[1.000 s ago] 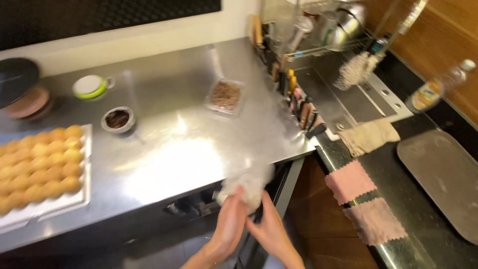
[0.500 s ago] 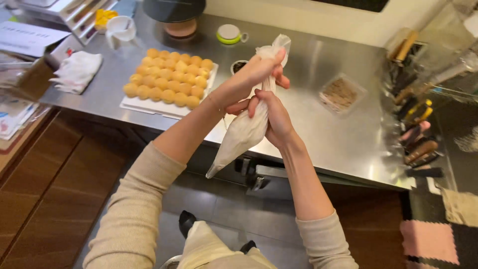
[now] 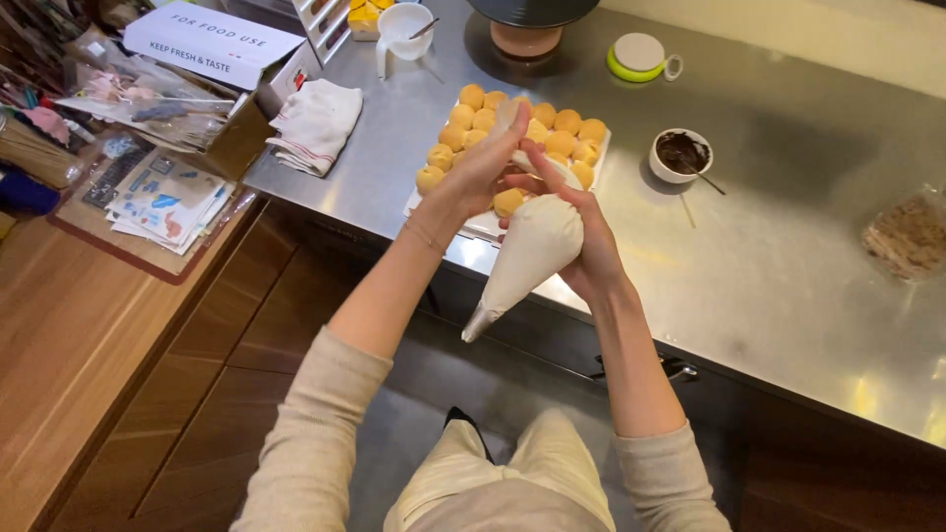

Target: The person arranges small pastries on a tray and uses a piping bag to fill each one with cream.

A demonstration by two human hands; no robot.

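A white piping bag (image 3: 532, 251), full and bulging, hangs with its metal tip (image 3: 475, 326) pointing down and toward me, in front of the counter edge. My right hand (image 3: 583, 236) wraps around the bag's body from the right. My left hand (image 3: 485, 167) pinches the twisted top of the bag above it. Just behind both hands lies a white tray (image 3: 448, 210) of several round golden pastries (image 3: 567, 122) on the steel counter (image 3: 788, 266).
A small bowl of dark chocolate (image 3: 681, 155) with a stick stands right of the tray. A folded white cloth (image 3: 315, 123), a measuring cup (image 3: 403, 28), a lidded green cup (image 3: 639, 56), a clear tub of crumbs (image 3: 909, 236), and a cardboard box (image 3: 212, 49) surround them.
The view has swung left, so the tray now sits behind my hands. The bag has dropped lower, and my left hand has shifted to its twisted top.
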